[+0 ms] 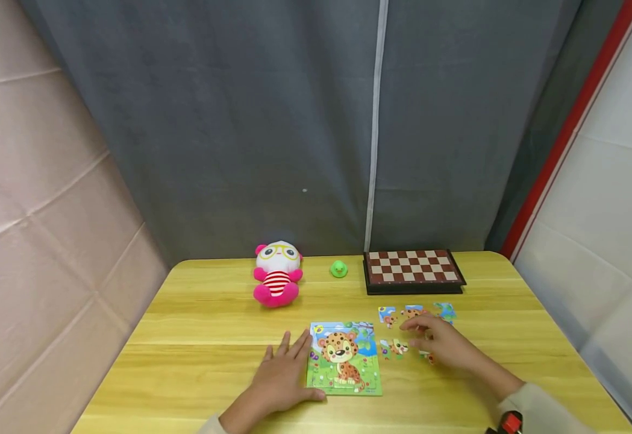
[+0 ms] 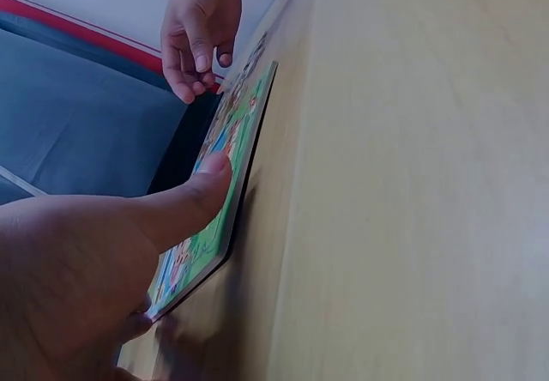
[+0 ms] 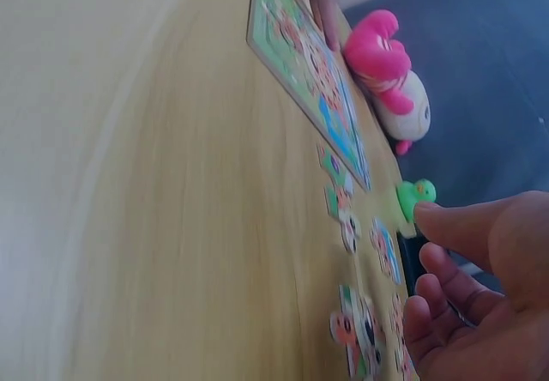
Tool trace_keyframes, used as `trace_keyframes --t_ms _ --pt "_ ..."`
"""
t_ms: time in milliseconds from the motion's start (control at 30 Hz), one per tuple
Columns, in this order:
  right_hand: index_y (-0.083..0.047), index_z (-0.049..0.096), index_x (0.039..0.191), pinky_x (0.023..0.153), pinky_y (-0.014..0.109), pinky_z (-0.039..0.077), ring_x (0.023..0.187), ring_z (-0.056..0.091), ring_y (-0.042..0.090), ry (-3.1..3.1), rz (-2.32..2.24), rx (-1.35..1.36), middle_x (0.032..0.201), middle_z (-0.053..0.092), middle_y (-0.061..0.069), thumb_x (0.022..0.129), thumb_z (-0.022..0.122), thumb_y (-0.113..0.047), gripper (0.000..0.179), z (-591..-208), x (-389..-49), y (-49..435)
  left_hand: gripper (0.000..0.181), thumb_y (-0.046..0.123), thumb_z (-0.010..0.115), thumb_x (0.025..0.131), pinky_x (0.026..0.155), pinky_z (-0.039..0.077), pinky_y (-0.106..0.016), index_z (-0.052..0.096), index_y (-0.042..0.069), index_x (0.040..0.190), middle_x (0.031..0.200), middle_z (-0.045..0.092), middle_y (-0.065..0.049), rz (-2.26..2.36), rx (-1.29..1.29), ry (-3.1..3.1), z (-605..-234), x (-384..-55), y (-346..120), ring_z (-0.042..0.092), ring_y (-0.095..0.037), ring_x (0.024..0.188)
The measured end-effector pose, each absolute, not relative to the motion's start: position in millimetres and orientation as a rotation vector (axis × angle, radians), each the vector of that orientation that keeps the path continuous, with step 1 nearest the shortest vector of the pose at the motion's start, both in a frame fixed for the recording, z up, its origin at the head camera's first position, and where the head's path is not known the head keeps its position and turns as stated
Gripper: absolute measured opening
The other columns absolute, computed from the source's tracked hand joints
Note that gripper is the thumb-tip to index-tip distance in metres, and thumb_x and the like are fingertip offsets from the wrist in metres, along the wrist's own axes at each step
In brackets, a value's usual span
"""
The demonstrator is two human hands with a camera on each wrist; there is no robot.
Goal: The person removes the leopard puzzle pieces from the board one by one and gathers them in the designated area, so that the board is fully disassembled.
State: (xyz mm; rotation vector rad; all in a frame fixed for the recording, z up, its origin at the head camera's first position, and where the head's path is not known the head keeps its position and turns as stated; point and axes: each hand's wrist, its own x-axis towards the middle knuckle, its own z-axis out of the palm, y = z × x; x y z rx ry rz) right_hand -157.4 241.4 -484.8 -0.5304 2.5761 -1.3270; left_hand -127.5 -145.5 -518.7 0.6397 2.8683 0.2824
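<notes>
A square leopard jigsaw puzzle [image 1: 344,361] lies flat on the wooden table. My left hand [image 1: 283,377] is at its left side with the fingers spread; the thumb touches the near left corner and the fingertips reach the left edge. To the right of the board my right hand [image 1: 441,343] hovers over loose puzzle pieces [image 1: 387,316], its fingers loosely bent. In the right wrist view the thumb [image 3: 467,229] stands apart from the fingers and nothing shows between them. Part of the loose pieces is hidden under this hand.
Behind the board a pink and white panda plush [image 1: 276,274] sits on the table [image 1: 202,337], with a small green duck toy [image 1: 339,269] to its right. A chessboard case [image 1: 413,271] lies at the back right, in front of a grey curtain [image 1: 272,132].
</notes>
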Motion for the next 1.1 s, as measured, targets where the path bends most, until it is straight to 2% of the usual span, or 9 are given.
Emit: trace_keyframes --t_ms 167,400,800,1100 --pt "-0.005 0.069 0.124 0.082 0.027 0.051 0.102 0.055 0.024 2.559 -1.327 -0.546 0.121 0.064 0.008 0.097 0.072 -0.011 0.029 -485 -156 225 0.121 0.092 0.051 0.076 0.114 0.025 -0.075 0.017 0.020 0.167 0.174 0.011 0.003 0.308 0.714 2.831 -513 -126 -153 0.016 -0.044 0.156" --pt "-0.004 0.069 0.123 0.082 0.027 0.052 0.103 0.057 0.026 2.483 -1.345 -0.590 0.121 0.064 0.011 0.097 0.072 -0.009 0.027 -486 -156 201 0.115 0.088 0.052 0.080 0.117 0.021 -0.073 0.018 0.021 0.167 0.174 0.009 0.005 0.339 0.719 2.805 -511 -123 -156 0.012 -0.042 0.157" --pt "-0.004 0.069 0.121 0.079 0.024 0.051 0.099 0.057 0.027 2.411 -1.373 -0.658 0.112 0.064 0.010 0.093 0.075 -0.008 0.029 -486 -155 164 0.110 0.085 0.053 0.082 0.118 0.019 -0.072 0.023 0.021 0.166 0.173 0.013 0.005 0.340 0.727 2.820 -511 -121 -156 0.011 -0.043 0.157" --pt "-0.006 0.071 0.119 0.079 0.023 0.051 0.093 0.058 0.019 2.398 -1.342 -0.700 0.106 0.065 0.006 0.092 0.077 -0.009 0.028 -491 -153 134 0.110 0.086 0.053 0.082 0.118 0.020 -0.073 0.025 0.021 0.165 0.173 0.014 0.005 0.326 0.722 2.830 -513 -122 -155 0.012 -0.043 0.157"
